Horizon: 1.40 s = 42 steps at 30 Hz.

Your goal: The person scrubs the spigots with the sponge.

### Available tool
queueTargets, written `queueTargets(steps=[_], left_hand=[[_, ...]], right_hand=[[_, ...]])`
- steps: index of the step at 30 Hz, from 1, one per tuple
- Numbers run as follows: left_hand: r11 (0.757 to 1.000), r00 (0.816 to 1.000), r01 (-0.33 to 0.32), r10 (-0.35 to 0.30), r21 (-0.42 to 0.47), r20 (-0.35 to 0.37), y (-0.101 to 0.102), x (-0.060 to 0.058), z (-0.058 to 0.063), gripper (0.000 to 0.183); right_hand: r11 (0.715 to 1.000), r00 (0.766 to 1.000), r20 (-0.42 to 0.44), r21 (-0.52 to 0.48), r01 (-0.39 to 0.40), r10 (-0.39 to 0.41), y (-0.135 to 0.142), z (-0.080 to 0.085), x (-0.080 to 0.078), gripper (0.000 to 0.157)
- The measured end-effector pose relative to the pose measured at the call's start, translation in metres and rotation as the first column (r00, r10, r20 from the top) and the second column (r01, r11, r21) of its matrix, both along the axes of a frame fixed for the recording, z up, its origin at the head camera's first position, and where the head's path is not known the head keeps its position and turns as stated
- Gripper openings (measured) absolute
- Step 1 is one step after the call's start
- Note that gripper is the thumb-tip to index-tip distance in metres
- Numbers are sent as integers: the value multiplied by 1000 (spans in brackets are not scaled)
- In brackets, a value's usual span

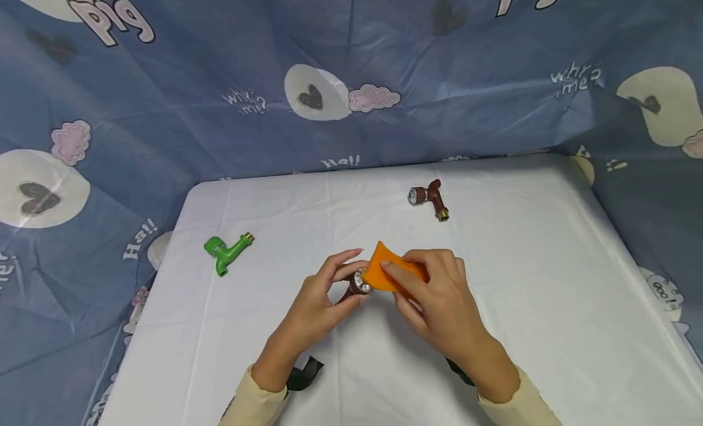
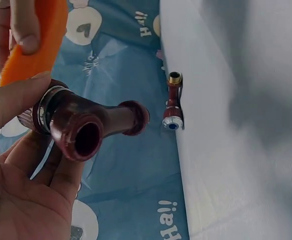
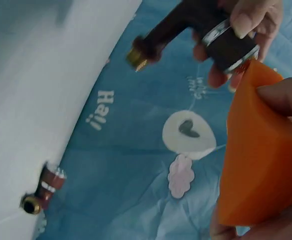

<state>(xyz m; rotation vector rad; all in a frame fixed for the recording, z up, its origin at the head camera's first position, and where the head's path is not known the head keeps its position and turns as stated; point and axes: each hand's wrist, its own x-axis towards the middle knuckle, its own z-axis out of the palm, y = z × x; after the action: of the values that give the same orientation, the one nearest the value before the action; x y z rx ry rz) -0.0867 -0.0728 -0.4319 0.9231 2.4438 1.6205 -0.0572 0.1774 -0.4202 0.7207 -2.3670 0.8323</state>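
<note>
My left hand (image 1: 314, 301) grips a dark brown plastic tap (image 2: 78, 117) by its ridged handle end, thumb on one side and fingers on the other. The tap's open spout faces the camera in the left wrist view, and its brass threaded end (image 3: 137, 59) shows in the right wrist view. A bent orange cloth (image 1: 387, 268) is pinched between the thumb and fingers of my right hand (image 1: 446, 301). One corner of the cloth lies against the silvery knob face (image 1: 360, 281) of the tap and partly covers it.
On the white-covered table (image 1: 549, 279), a green tap (image 1: 227, 253) lies to the left. A second brown tap (image 1: 431, 197) with a brass end lies toward the back. A blue patterned curtain (image 1: 340, 41) hangs behind the table and along its sides.
</note>
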Motion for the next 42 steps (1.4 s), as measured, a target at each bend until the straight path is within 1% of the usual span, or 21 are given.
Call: queueTargets(steps=[2, 6, 8, 11, 14, 19, 22, 28, 36, 42], left_hand=[[1000, 1000, -1, 1, 5, 0, 0, 0, 1, 80], [1000, 1000, 11, -11, 5, 18, -1, -1, 2, 76], [1000, 1000, 14, -14, -1, 26, -1, -1, 3, 76], [1000, 1000, 13, -12, -18, 19, -2, -1, 2, 77], [1000, 1000, 11, -11, -27, 0, -2, -1, 0, 80], [999, 1000, 19, -20, -46, -13, -1, -2, -2, 81], [998, 1000, 23, -24, -60, -12, 0, -3, -2, 81], [997, 999, 32, -34, -67, -22, 1, -4, -3, 81], [996, 999, 44, -46, -80, -19, 2, -5, -2, 80], [994, 999, 33, -37, -107, -34, 2, -6, -1, 83]], right_hand=[[999, 1000, -9, 27, 26, -25, 1, -1, -1, 35], [998, 998, 23, 39, 56, -57, 6, -5, -1, 37], [999, 998, 33, 20, 46, -47, 8, -6, 1, 36], [1000, 1000, 17, -19, 11, -11, 7, -5, 1, 34], [1000, 1000, 4, -9, -17, 17, 4, -4, 0, 34], [999, 1000, 11, 42, 13, -13, 3, -5, -2, 37], [999, 1000, 5, 40, 21, -21, 4, -6, -1, 37], [1000, 999, -37, 28, 8, -7, 1, -6, -2, 33], [998, 999, 12, 58, 38, -39, 10, -10, -2, 35], [1000, 1000, -2, 28, 14, -14, 8, -9, -1, 34]])
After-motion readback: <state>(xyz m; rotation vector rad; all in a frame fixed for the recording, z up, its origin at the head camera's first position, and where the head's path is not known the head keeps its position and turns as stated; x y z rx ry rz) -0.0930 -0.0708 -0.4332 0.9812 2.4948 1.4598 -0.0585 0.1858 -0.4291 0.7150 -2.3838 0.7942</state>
